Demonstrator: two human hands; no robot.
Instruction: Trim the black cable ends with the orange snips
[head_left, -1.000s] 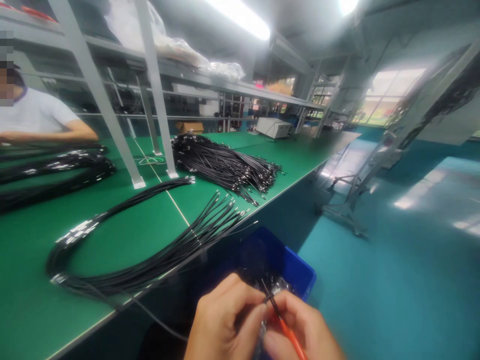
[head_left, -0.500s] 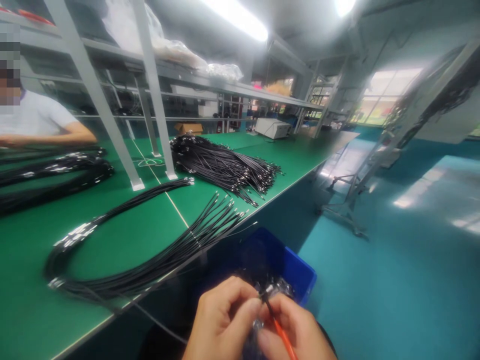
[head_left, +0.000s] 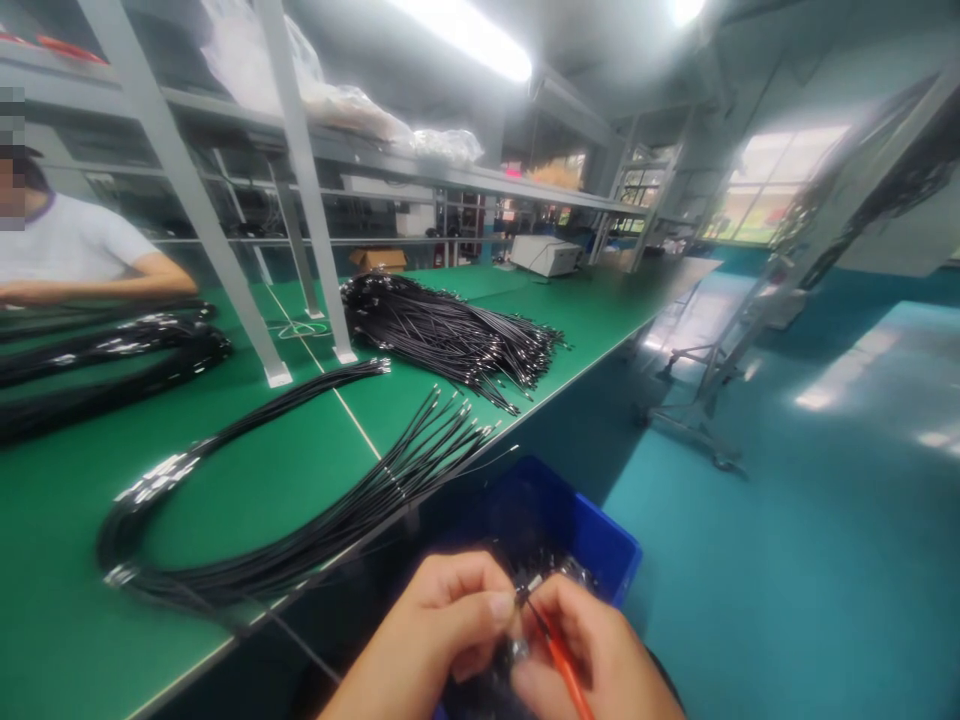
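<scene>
Pinching a dark part (head_left: 522,594), the left hand (head_left: 442,625) has its thumb and forefinger narrowed to a tight grip. The right hand (head_left: 589,640), close beside it, curls its fingers around a tool (head_left: 566,670) with an orange handle. The tool's long axis slants from the bottom of the view up and leftward, its thin dark end pointing away from the wearer, toward the left fingertips and the dark part between the two hands.

Much of this is hard to make out: the fingers cover most of the dark part, the tool's tip blurs against it, and the handle's lower end is cut off by the bottom edge. A clear, glinting piece (head_left: 517,648) shows between the hands, too blurred to name. Just beyond the fingers stands a bin (head_left: 611,545), blue, its near side hidden by the hands, its dark contents unclear.

Left of the fingers, one cable bundle (head_left: 300,555) bends in a U on the green surface (head_left: 240,490), its spread ends pointing away. One loose cable (head_left: 304,645) runs from it toward the left forearm and vanishes behind. Farther beyond the fingers lies one pile (head_left: 450,325) of cables, too dense to count. Far left, one co-worker (head_left: 82,240), cut off by the edge, sits behind coiled cables (head_left: 150,355).
</scene>
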